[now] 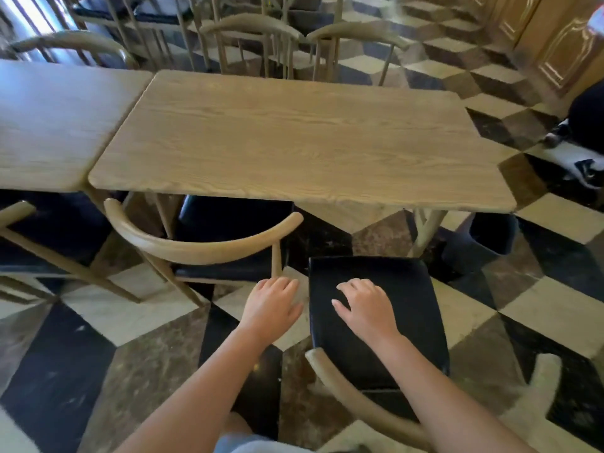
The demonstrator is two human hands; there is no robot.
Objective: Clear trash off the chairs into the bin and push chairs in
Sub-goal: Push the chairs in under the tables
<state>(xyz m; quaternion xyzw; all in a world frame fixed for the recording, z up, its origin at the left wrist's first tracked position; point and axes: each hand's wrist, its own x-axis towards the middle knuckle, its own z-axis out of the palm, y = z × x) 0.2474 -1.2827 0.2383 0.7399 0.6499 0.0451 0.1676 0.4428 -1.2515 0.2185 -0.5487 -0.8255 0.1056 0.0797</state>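
A wooden chair with a black seat [408, 289] stands pulled out from the wooden table [294, 135], its curved backrest [353, 400] close to me. My right hand [366, 308] hovers over that seat, fingers apart, holding nothing. My left hand [271, 305] is open beside the seat's left edge, over the floor. A second chair [202, 246] to the left sits partly under the table. A black bin [490, 238] stands on the floor under the table's right corner. No trash shows on either seat.
Another table [49, 125] adjoins on the left with a chair [19, 230] beneath it. More chairs [261, 37] line the far side. A person's dark trouser leg and shoe [578, 138] are at the right edge. The floor is checkered tile.
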